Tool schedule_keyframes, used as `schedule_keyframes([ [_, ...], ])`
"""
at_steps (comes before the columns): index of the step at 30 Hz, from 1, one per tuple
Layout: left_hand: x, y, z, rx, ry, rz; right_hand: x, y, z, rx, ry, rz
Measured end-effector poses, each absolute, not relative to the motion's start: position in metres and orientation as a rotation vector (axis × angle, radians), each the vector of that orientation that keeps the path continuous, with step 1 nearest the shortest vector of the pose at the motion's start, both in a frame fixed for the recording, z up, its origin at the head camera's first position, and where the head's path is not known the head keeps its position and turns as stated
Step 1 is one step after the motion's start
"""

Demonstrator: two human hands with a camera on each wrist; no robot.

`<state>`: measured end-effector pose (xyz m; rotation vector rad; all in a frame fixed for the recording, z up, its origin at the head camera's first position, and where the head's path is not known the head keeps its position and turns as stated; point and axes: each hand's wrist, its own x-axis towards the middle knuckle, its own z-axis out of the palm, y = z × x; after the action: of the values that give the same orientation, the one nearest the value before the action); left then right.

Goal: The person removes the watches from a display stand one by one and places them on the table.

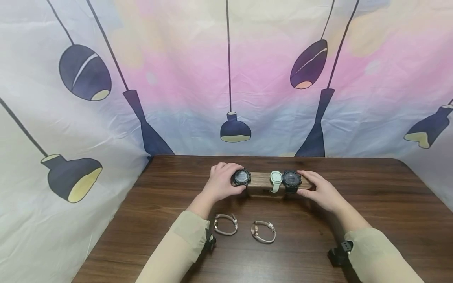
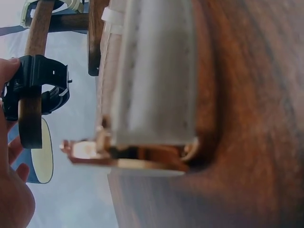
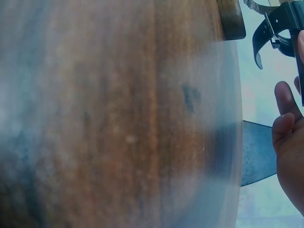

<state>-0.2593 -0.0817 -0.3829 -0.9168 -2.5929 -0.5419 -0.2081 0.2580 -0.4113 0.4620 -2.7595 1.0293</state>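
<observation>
A wooden watch stand with a horizontal bar carries several watches. At its left end, my left hand holds a round black watch between thumb and fingers. My right hand grips the edge of another black watch toward the right end, thumb in front and fingers behind. A pale mint watch sits right beside that one. In the left wrist view the black strap loops round the bar, a fingertip against it. The right wrist view shows a black strap with its tail hanging loose.
Two slim watches with pale straps, a left one and a right one, lie on their sides on the dark wooden table between my forearms. A cloth backdrop printed with lamps hangs behind the table.
</observation>
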Motion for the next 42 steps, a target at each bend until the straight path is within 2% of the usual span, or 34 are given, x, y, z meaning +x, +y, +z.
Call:
schedule_keyframes([
  [42, -0.264, -0.103, -0.384, -0.904, -2.643, -0.627, -0.209, 0.26, -0.411, 0.452, -2.77, 1.013],
])
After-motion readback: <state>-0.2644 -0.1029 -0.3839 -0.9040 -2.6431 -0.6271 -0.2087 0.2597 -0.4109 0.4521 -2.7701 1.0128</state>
